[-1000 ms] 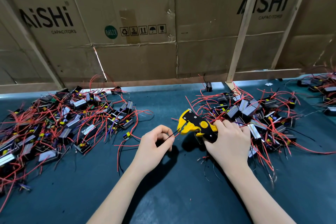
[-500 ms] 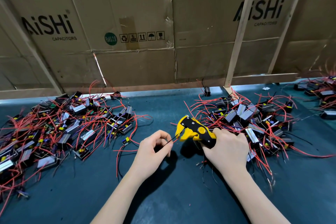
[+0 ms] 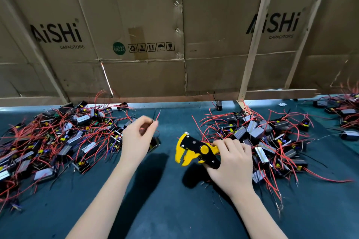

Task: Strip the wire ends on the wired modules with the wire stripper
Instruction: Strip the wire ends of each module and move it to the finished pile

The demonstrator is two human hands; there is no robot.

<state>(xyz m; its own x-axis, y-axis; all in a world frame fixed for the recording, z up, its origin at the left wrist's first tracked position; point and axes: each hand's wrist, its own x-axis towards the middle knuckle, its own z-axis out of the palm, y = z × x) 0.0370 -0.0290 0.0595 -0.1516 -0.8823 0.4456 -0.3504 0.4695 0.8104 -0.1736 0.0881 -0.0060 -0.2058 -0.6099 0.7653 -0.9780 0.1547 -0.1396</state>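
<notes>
— Why's the left hand (image 3: 136,139) lifted off the surface (image 3: 174,209)?
— Seemingly to carry off the wires (image 3: 157,119) it pinches; the module (image 3: 154,142) dangles beside it

— And the wire stripper (image 3: 196,150)?
— Gripped in the right hand (image 3: 231,163), right of those wires, jaws parted

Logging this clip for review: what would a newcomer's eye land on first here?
The yellow-and-black wire stripper gripped in the right hand at centre. Then the left hand pinching thin wires, and the tangled piles of red-wired modules on the left and right of the dark mat.
</notes>
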